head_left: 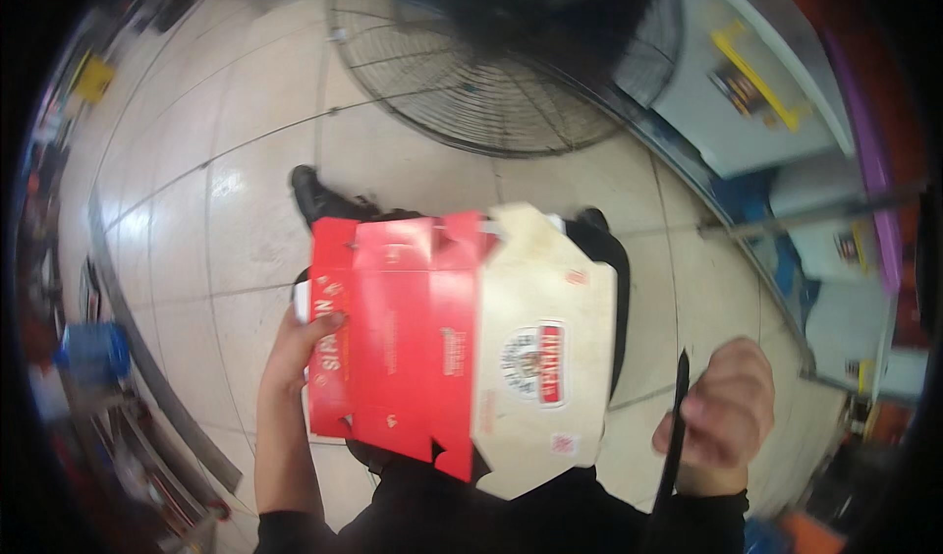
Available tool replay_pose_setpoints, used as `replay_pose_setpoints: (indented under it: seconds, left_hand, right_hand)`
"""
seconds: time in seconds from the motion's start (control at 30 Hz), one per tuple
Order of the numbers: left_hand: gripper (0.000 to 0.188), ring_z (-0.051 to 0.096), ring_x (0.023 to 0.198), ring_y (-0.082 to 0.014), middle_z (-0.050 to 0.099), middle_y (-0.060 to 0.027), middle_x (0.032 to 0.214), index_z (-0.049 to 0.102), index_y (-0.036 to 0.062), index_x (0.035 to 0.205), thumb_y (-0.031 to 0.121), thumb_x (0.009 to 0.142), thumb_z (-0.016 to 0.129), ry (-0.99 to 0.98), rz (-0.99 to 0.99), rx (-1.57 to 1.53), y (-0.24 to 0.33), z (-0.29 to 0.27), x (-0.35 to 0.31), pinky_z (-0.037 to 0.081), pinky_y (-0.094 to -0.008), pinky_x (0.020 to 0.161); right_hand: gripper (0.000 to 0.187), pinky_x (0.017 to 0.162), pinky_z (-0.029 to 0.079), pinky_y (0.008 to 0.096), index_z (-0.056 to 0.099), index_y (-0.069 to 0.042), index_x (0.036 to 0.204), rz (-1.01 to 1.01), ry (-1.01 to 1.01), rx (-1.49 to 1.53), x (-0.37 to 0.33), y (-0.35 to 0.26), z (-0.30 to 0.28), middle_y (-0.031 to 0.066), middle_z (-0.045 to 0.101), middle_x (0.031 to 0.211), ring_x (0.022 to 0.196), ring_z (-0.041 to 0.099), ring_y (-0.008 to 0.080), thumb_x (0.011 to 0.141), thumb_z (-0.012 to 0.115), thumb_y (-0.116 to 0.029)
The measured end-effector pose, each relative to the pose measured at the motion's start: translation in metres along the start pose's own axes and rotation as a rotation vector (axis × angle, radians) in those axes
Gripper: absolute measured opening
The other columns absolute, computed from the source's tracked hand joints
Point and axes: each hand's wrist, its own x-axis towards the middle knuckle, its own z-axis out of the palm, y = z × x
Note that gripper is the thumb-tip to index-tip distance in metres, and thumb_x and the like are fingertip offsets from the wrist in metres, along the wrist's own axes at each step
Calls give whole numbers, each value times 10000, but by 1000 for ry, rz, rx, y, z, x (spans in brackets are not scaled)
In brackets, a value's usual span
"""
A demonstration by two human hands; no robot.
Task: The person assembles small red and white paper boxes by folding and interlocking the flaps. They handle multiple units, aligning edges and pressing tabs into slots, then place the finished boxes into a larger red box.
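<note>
A flattened cardboard box (pixel 403 338), red on its left panels and cream with a printed emblem on its right panel (pixel 540 397), lies over my lap. My left hand (pixel 312 348) is closed on its left edge, thumb on top of the red panel. Off the box's right side, my right hand (pixel 722 412) is raised with its fingers curled in. A long thin black strip (pixel 676 436) with a pointed tip runs across in front of those fingertips. I cannot make out whether the fingers grip it.
A large round fan with a wire guard (pixel 471 112) stands on the tiled floor (pixel 255 171) ahead. White shelving with yellow-edged tags (pixel 766 83) lines the right. Blurred goods, among them a blue container (pixel 93 351), stand along the left. My black shoes (pixel 324 198) show beyond the box.
</note>
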Motion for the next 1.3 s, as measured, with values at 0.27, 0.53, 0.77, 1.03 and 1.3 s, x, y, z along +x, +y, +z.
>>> replay_pose_setpoints:
  seconds: [0.27, 0.53, 0.77, 1.03, 1.3]
  left_hand:
    - [604, 727, 1082, -203, 739, -126, 1229, 575, -12, 1398, 72, 855, 823, -18, 73, -11, 2, 8, -2, 570, -364, 985]
    - [666, 740, 1082, -198, 742, -134, 1241, 546, 3, 1415, 96, 833, 855, -45, 12, 23, 8, 5, -4, 585, -371, 976]
    - [615, 740, 1063, -190, 752, -117, 1195, 582, 10, 1376, 88, 832, 858, -80, 79, -35, -8, 1, 2, 591, -370, 961]
    - [570, 685, 1061, -171, 731, -94, 1109, 605, 45, 1272, 190, 814, 911, -7, 413, 195, -23, -4, 0, 559, -353, 960]
    - [605, 705, 1094, -185, 723, -87, 1183, 577, 60, 1324, 203, 836, 905, 7, 338, -59, -48, -25, -50, 567, -367, 958]
  right_hand:
    - [422, 566, 418, 365, 604, -160, 1108, -385, -103, 284, 77, -24, 73, -9, 558, 828, 640, 569, 178, 837, 888, -317]
    - [428, 559, 370, 341, 575, -148, 1195, -496, -49, 362, 97, -38, 89, -46, 579, 815, 647, 551, 151, 889, 827, -311]
    - [390, 626, 423, 376, 627, -100, 1193, -361, -50, 307, 67, -35, 76, 11, 625, 882, 706, 576, 198, 870, 815, -213]
    - [748, 1163, 430, 442, 373, -1, 1581, 648, -168, 180, 12, 61, 142, 191, 542, 1487, 1372, 540, 304, 921, 725, -36]
    - [776, 1221, 400, 409, 332, 18, 1639, 881, -439, 453, -15, 105, 161, 219, 468, 1611, 1468, 473, 305, 994, 745, -107]
